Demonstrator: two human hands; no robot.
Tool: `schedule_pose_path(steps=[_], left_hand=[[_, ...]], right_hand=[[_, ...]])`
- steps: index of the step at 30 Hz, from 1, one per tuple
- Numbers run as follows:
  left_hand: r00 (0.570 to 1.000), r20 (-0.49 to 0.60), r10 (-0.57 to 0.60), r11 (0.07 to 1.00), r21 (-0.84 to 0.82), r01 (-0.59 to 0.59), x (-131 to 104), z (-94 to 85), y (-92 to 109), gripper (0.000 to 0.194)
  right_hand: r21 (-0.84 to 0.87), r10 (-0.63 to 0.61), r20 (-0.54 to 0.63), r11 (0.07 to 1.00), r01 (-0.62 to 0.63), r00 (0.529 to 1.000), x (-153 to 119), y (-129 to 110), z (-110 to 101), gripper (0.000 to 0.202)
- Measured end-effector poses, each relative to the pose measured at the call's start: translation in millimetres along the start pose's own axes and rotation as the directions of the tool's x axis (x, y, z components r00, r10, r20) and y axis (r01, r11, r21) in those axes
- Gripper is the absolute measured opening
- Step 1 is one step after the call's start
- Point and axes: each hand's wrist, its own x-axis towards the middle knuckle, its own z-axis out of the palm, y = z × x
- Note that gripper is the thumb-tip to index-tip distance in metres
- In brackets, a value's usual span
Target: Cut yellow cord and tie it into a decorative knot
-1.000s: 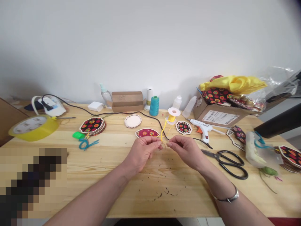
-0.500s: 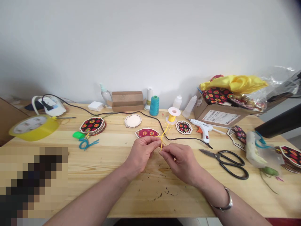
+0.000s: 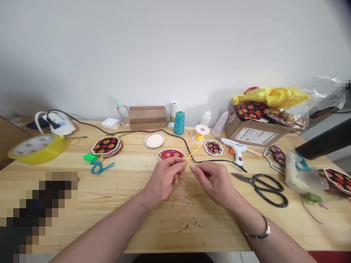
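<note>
My left hand (image 3: 166, 177) pinches the yellow cord (image 3: 194, 152) near a small knot at its fingertips. Close by on the right, my right hand (image 3: 212, 180) has its thumb and forefinger pressed together beside the knot; its fingertips are slightly blurred, and what they hold is too small to make out. From my fingers the cord runs up toward a white spool (image 3: 200, 137) wound with yellow cord. Just behind my left hand lies a fan-shaped piece with red patterned fabric (image 3: 171, 154). An octagonal patterned piece (image 3: 213, 148) rests right of the cord.
Black scissors (image 3: 256, 180) and a white glue gun (image 3: 236, 146) lie to the right. A black cable (image 3: 142, 131) crosses behind my hands. Yellow tape (image 3: 53, 151) and stacked patterned pieces (image 3: 106, 146) are on the left. A cardboard box (image 3: 255, 133) with fabric stands at the back right.
The yellow strands between my hands have drawn into a small knot at my left fingertips. My right fingertips have moved slightly up and to the right.
</note>
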Motion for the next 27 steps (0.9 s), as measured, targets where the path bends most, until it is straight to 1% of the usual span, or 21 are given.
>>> schedule_pose_path(steps=[1,2,3,4,6,7,9,11,14,18,21,24,27], left_hand=[[1.0,0.01,-0.003,1.0,0.008,0.003,-0.4,0.1,0.0,0.016],[1.0,0.024,-0.006,1.0,0.018,0.005,-0.8,0.2,-0.1,0.016],[0.999,0.042,-0.008,1.0,0.03,0.007,-1.3,0.2,-0.3,0.015],[0.998,0.06,-0.01,0.999,0.044,0.008,-1.8,0.1,-0.7,0.014],[0.996,0.093,-0.013,0.997,0.079,0.005,-2.8,-0.2,-1.8,0.011],[0.994,0.109,-0.013,0.995,0.097,0.003,-3.2,-0.3,-2.4,0.01],[0.991,0.134,-0.014,0.991,0.134,-0.004,-4.0,-0.6,-3.4,0.01],[0.99,0.141,-0.021,0.984,0.177,-0.004,-4.7,-0.6,-3.8,0.01],[0.99,0.132,-0.04,0.973,0.229,0.009,-5.6,-0.3,-3.2,0.009],[0.991,0.128,-0.043,0.969,0.247,0.01,-5.7,0.6,-1.5,0.013],[0.991,0.131,-0.039,0.967,0.255,0.005,-5.5,1.1,-0.9,0.015],[0.99,0.136,-0.036,0.966,0.259,0.0,-6.1,1.1,-1.2,0.015],[0.991,0.128,-0.04,0.967,0.254,0.007,-7.0,1.2,-1.4,0.016]], right_hand=[[0.104,0.114,-0.022,0.988,-0.111,0.993,2.6,1.5,-0.5,0.038],[0.214,0.215,-0.01,0.954,-0.208,0.977,5.2,2.9,-0.8,0.038],[0.32,0.291,0.033,0.903,-0.286,0.956,7.8,3.9,-0.7,0.036],[0.413,0.336,0.091,0.844,-0.342,0.938,10.0,4.5,-0.5,0.033],[0.547,0.366,0.185,0.733,-0.405,0.912,12.7,4.4,0.6,0.027],[0.588,0.371,0.205,0.693,-0.417,0.906,13.2,3.9,1.3,0.026],[0.632,0.384,0.204,0.651,-0.421,0.9,13.0,2.8,3.1,0.026],[0.646,0.396,0.17,0.647,-0.406,0.902,12.2,2.0,4.8,0.025],[0.642,0.377,0.133,0.672,-0.369,0.917,11.8,2.1,5.8,0.022],[0.58,0.342,0.133,0.734,-0.353,0.93,13.6,7.3,3.1,0.022],[0.537,0.34,0.089,0.775,-0.332,0.936,16.2,17.3,-1.5,0.027],[0.533,0.371,0.028,0.78,-0.328,0.928,19.3,28.0,-7.0,0.032],[0.558,0.412,0.009,0.754,-0.347,0.911,21.7,33.2,-11.3,0.034]])
